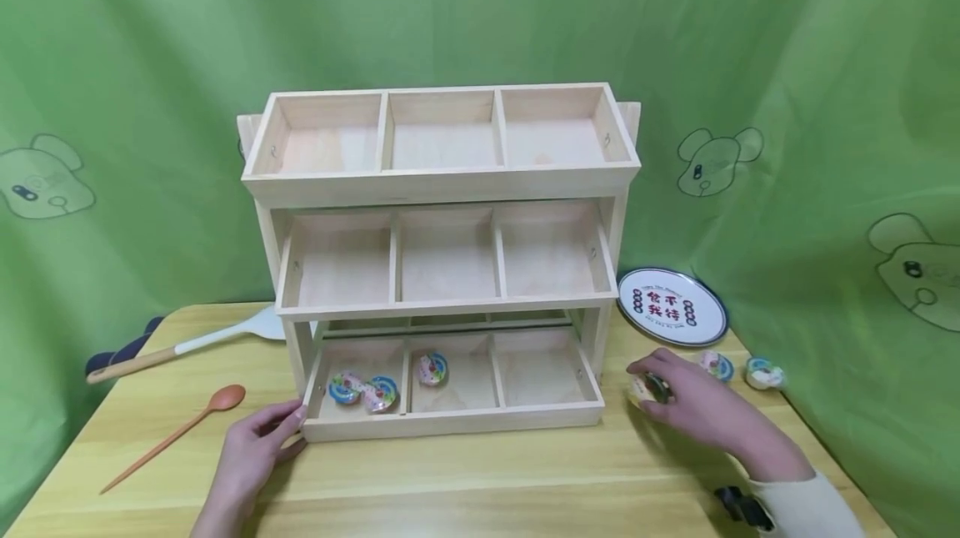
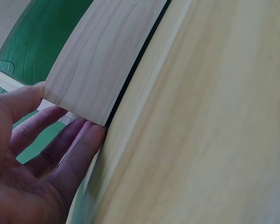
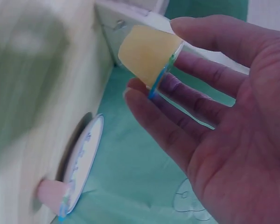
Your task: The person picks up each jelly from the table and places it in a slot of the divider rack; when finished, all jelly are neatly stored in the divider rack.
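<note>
The cup [image 3: 147, 55], pinched by the right hand [image 1: 693, 400] at four o'clock, is best squeezed lightly; the bottom tray [image 1: 450, 426] is gripped by the left hand [image 1: 255, 444] at eight.

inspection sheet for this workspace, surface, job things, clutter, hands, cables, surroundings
Surface: table, light wood grain.
Job's things: wooden rack, three tiers of three compartments; bottom tier has two small cups in its left compartment, one cup in the middle; two more cups on the table, right side.
Clutter: round plate right of the rack; spatula and orange-brown spoon left.
Hands: left hand holds the bottom tier's left front corner; right hand pinches a yellow cup.
Cables: nothing seen.
Surroundings: green curtain with bear outlines.
</note>
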The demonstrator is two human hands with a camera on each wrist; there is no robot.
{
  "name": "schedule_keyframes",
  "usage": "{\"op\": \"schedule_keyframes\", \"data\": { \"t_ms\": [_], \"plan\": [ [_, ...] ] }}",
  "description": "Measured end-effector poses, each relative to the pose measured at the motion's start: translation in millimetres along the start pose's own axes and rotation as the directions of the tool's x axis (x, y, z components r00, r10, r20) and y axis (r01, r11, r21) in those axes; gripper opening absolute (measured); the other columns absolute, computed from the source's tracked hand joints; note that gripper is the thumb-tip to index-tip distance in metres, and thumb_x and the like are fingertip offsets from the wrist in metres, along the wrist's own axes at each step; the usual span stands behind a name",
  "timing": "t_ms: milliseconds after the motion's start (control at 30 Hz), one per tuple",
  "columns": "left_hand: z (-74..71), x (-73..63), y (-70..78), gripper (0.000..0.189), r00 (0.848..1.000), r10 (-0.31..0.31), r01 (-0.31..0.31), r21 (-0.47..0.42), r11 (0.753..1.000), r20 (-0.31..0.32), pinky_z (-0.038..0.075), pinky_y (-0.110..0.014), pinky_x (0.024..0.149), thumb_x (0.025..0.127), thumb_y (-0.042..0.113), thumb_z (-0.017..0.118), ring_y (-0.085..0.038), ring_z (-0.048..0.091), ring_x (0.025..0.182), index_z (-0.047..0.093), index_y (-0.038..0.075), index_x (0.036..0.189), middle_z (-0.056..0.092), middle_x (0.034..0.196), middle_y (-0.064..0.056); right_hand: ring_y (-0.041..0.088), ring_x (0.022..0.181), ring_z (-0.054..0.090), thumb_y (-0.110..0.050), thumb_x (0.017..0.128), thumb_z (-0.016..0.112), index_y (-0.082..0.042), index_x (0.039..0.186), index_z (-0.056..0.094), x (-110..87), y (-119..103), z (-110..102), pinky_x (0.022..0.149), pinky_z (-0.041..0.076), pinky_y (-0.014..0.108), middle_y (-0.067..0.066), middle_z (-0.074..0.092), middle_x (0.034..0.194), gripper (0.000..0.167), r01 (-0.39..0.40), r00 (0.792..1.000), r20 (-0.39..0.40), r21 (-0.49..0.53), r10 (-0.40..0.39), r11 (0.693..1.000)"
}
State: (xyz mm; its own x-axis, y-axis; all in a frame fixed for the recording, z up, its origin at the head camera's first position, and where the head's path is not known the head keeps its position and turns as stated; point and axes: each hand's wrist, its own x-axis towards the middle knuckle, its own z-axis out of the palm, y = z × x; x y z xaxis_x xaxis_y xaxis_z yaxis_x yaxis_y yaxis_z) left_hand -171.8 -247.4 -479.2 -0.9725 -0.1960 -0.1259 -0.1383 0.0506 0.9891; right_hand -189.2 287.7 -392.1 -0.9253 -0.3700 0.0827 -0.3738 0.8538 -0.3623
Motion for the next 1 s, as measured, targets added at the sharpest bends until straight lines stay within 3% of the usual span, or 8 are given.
{"op": "schedule_keyframes", "data": {
  "t_ms": [267,467,767,1000],
  "plan": [
    [0.7,2.0,2.9,0.041,1.000,0.009,-0.009,-0.012,1.000,-0.003,0.059,-0.033,0.086,0.096,0.008,0.065,-0.011,0.065,0.093,0.054,-0.015,0.128,0.055,0.124,-0.024,0.037,0.104,0.060,-0.018,0.084,0.077,-0.004,0.123,0.064,-0.6,-18.4,-10.2,0.088,0.053,0.059,0.015,0.060,0.120,0.044,0.042,0.999,-0.027,-0.031,-0.043,0.999],
    [0.1,2.7,0.5,0.041,1.000,0.018,-0.018,-0.015,1.000,-0.007,0.059,-0.034,0.085,0.095,0.008,0.066,-0.012,0.066,0.092,0.055,-0.015,0.127,0.056,0.122,-0.024,0.022,0.097,0.062,-0.016,0.083,0.078,-0.008,0.122,0.067,5.4,-34.4,-13.7,0.081,0.058,0.044,0.002,0.062,0.114,0.040,0.131,0.991,-0.013,-0.034,-0.131,0.991],
    [0.7,2.2,0.7,0.043,1.000,0.011,-0.011,-0.009,1.000,-0.007,0.059,-0.033,0.086,0.095,0.010,0.067,-0.011,0.065,0.092,0.055,-0.015,0.127,0.057,0.121,-0.022,0.026,0.104,0.060,-0.017,0.085,0.076,-0.008,0.124,0.065,26.8,-61.4,-5.8,0.088,0.057,0.045,0.008,0.060,0.122,0.042,0.188,0.981,0.042,0.007,-0.189,0.982],
    [0.0,0.1,1.1,0.043,1.000,0.019,-0.019,0.013,1.000,-0.004,0.059,-0.033,0.085,0.095,0.011,0.066,-0.010,0.064,0.092,0.054,-0.014,0.128,0.056,0.123,-0.023,0.012,0.091,0.059,-0.017,0.085,0.076,-0.007,0.126,0.063,44.7,-78.9,8.1,0.079,0.059,0.033,0.001,0.059,0.118,0.044,0.233,0.969,0.069,0.063,-0.237,0.970]
  ]
}}
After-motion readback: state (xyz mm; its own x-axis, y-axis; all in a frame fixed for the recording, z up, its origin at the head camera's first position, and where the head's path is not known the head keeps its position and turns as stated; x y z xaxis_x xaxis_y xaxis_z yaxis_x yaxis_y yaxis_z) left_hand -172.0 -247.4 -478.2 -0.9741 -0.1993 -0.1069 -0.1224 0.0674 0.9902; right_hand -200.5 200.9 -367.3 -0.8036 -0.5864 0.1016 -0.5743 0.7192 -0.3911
